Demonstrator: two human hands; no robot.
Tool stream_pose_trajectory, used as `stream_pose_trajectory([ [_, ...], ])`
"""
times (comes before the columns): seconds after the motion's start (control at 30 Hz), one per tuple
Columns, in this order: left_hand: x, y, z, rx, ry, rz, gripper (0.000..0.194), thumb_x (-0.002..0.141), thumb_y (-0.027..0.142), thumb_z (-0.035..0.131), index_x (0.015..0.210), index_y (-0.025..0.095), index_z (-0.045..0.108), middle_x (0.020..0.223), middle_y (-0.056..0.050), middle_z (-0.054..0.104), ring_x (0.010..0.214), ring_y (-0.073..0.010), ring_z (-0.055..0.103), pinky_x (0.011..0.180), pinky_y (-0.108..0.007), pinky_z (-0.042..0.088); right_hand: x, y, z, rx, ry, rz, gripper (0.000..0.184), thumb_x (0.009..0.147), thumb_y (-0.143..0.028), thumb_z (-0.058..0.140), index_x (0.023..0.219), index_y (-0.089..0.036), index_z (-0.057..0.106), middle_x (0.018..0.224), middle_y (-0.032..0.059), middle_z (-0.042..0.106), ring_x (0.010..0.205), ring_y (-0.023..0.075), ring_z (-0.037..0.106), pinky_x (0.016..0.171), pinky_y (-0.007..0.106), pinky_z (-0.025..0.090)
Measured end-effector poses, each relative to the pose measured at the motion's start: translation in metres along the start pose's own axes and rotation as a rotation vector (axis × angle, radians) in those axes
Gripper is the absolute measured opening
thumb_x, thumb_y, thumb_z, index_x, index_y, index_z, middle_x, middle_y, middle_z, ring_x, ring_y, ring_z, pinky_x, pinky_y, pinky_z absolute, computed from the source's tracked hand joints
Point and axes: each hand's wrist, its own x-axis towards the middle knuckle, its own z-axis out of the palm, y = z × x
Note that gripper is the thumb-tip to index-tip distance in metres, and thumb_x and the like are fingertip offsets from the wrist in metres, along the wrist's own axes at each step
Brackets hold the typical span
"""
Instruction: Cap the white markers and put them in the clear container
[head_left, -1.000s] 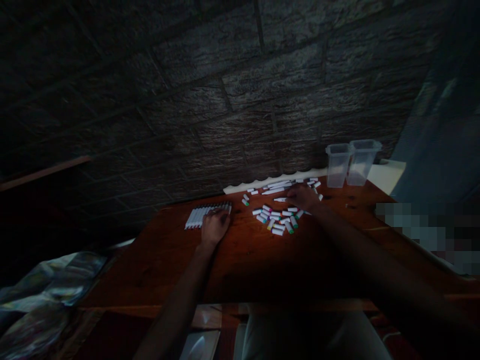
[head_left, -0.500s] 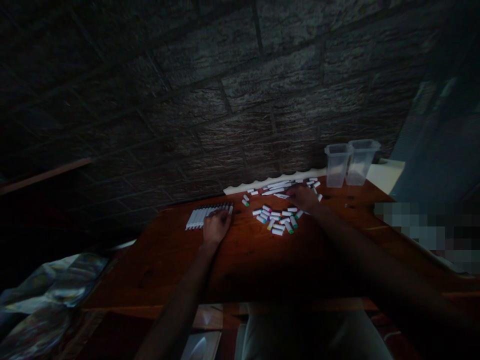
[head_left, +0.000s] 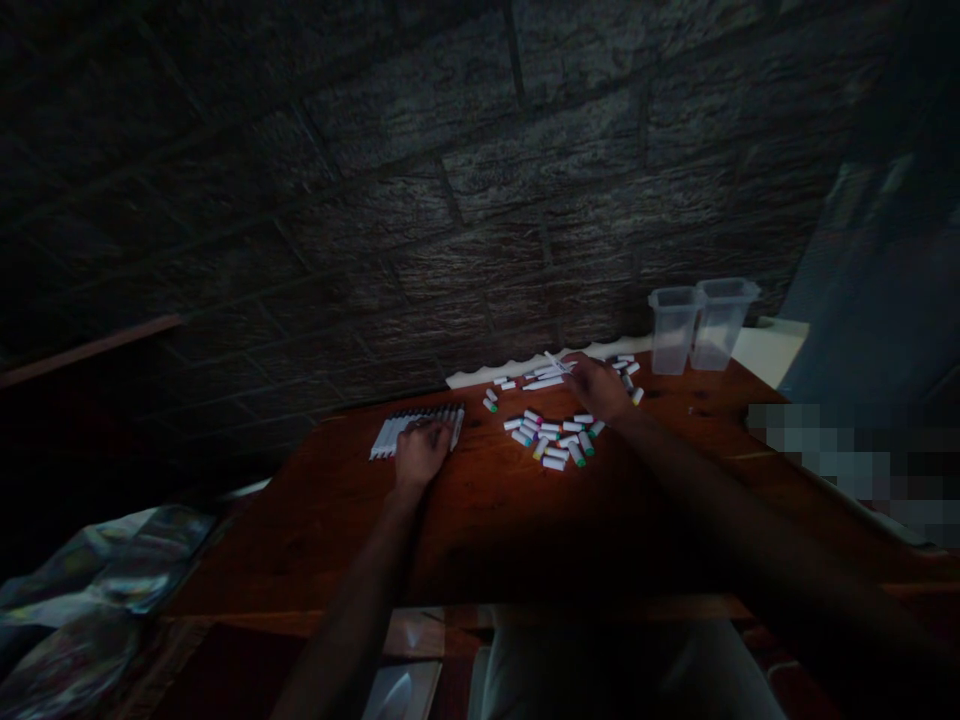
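Note:
On the wooden table, a neat row of white markers lies side by side on the left. My left hand rests over the right part of this row, fingers bent and a little apart, gripping nothing that I can see. My right hand pinches a white marker, tilted up above other loose white markers. Nearer to me than the right hand is a scattered group of white marker caps with coloured ends. A green-ended cap lies between the row and the group.
Two clear plastic containers stand at the table's back right. A pale wavy-edged strip runs along the back, against the dark stone wall. Crumpled shiny plastic lies beyond the table's left side.
My right hand has lifted the marker off the table, its free end now pointing up and to the left. My left hand has shifted slightly left over the row.

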Motion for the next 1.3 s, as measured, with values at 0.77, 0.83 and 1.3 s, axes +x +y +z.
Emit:
stream_pose_trajectory([
  [0.77,-0.002,0.002,0.005,-0.169,-0.138,0.187,0.044,0.095,0.047,0.041,0.115,0.020,0.069,0.132,-0.009,0.061,0.123,-0.0238,0.056,0.106,-0.040,0.044,-0.001,-0.003,0.002,0.118,0.118,-0.074,0.031,0.091,-0.029,0.054,0.118,-0.021,0.066,0.102,0.0069,0.070,0.093,0.0198,0.065,0.090,0.030,0.048],
  [0.83,-0.002,0.002,0.004,-0.167,-0.151,0.174,0.045,0.095,0.047,0.041,0.116,0.020,0.068,0.132,-0.009,0.062,0.123,-0.0243,0.056,0.106,-0.041,0.044,-0.001,-0.004,0.002,0.102,0.150,-0.059,0.030,0.091,-0.034,0.055,0.114,-0.019,0.068,0.104,0.0095,0.068,0.090,0.0200,0.065,0.089,0.031,0.048],
  [1.3,-0.002,0.008,0.004,-0.116,-0.122,0.144,0.046,0.096,0.047,0.039,0.115,0.018,0.069,0.126,-0.010,0.065,0.119,-0.0250,0.059,0.106,-0.039,0.044,-0.012,-0.047,0.020,0.623,-0.272,0.121,0.028,0.088,-0.030,0.057,0.115,-0.022,0.058,0.077,-0.0007,0.071,0.065,0.0143,0.066,0.059,0.023,0.050],
])
